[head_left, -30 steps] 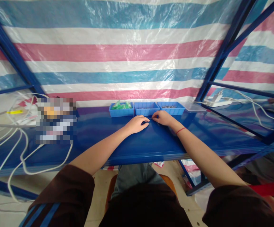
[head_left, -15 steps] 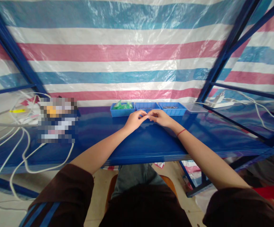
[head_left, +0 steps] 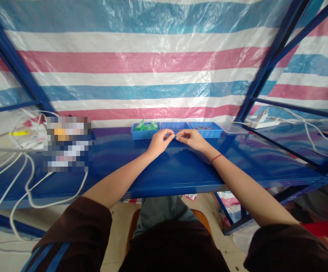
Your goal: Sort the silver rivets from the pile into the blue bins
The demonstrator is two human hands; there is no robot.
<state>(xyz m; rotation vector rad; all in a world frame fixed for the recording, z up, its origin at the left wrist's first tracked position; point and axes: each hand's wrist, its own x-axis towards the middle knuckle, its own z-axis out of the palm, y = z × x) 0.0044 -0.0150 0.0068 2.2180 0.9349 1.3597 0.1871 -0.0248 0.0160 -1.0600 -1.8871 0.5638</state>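
My left hand (head_left: 161,142) and my right hand (head_left: 191,139) meet above the blue table (head_left: 169,170), both with thumb and fingers pinched. A tiny thing (head_left: 176,136) shows between the fingertips, too small to name. Just behind the hands stand three blue bins in a row. The left bin (head_left: 144,135) holds green plastic packets (head_left: 147,125). Small parts lie in the middle bin (head_left: 175,125), which my hands partly cover. In the right bin (head_left: 206,134) is a heap of small metal-looking pieces (head_left: 203,128).
A clear plastic lid (head_left: 234,129) lies right of the bins. White cables (head_left: 32,181) and a blurred-out patch of items (head_left: 67,143) take up the left side. A white power strip (head_left: 264,121) sits at the right. Blue posts (head_left: 262,75) frame the striped sheet (head_left: 152,60).
My fingertips have drawn slightly apart, so the tiny thing between them now shows. Both hands are a little higher in view.
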